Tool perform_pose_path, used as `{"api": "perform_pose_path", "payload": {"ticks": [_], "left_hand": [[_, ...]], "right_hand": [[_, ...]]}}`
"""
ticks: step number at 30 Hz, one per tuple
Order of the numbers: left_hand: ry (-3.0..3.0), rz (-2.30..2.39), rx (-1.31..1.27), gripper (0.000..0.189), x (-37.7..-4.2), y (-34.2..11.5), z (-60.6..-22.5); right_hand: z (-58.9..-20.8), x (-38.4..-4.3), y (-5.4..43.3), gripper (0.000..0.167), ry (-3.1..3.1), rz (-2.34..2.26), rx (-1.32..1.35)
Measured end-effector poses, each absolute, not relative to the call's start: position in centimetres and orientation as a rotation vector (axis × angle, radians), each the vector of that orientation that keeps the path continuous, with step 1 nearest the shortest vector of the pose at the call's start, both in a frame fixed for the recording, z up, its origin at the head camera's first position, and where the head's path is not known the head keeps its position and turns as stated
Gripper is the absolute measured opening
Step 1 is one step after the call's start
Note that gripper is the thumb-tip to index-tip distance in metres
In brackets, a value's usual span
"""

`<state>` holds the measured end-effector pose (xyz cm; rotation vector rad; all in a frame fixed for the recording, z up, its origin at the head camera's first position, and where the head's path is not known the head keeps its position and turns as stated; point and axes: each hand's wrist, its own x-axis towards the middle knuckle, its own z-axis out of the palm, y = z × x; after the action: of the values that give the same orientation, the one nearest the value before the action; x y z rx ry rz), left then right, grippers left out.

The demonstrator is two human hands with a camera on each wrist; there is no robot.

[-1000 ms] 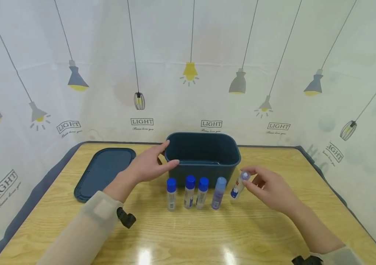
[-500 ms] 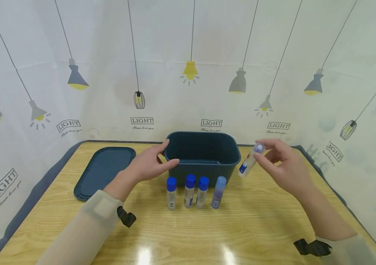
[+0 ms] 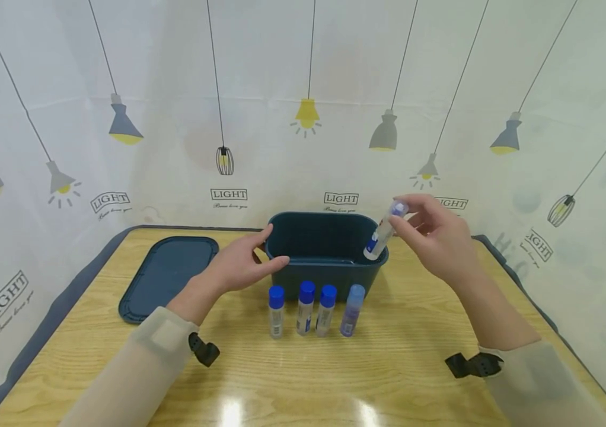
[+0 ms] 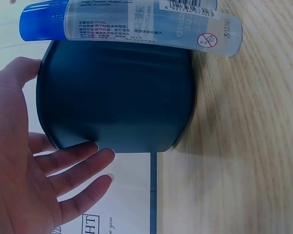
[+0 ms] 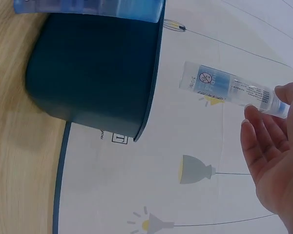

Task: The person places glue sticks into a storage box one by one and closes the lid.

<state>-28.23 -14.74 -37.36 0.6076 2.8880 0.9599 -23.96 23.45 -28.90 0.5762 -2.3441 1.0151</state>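
Note:
My right hand (image 3: 439, 237) pinches a clear liquid glue bottle (image 3: 379, 237) by its capped end. The bottle slants with its bottom toward the left, over the right end of a dark blue plastic bin (image 3: 324, 279). In the right wrist view the bottle (image 5: 229, 90) shows above the rim level, thumb and fingertips at its cap. My left hand (image 3: 236, 264) rests at the bin's left end with thumb and forefinger spread along the rim; in the left wrist view its extended fingers touch the bin's wall (image 4: 117, 97).
Before the bin stand three glue bottles with dark blue caps, among them a left one (image 3: 276, 312), plus a lighter blue-purple bottle (image 3: 353, 311). A dark blue lid (image 3: 169, 279) lies left on the wooden table (image 3: 292, 379). A lamp-printed curtain (image 3: 260, 89) rises behind.
My right hand has lifted the fifth glue bottle from beside the row, up past the bin's right side, then left over its right end. My left hand stays at the bin.

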Motion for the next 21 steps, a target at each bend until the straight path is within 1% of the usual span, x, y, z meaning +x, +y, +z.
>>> {"api": "perform_pose_path", "payload": {"ticks": [8, 17, 21], "left_hand": [[2.894, 0.980, 0.576, 0.100, -28.3, -14.8, -37.7], [2.889, 0.995, 0.598, 0.100, -28.2, -14.7, -37.5], [2.882, 0.999, 0.595, 0.100, -28.2, -14.7, -37.5]], "right_hand": [[-28.9, -26.9, 21.2, 0.037, -2.428, 1.112, 0.566], [-30.8, -30.4, 18.6, 0.039, -2.576, 1.137, 0.621], [-31.5, -31.8, 17.8, 0.037, -2.640, 1.158, 0.636]]}}
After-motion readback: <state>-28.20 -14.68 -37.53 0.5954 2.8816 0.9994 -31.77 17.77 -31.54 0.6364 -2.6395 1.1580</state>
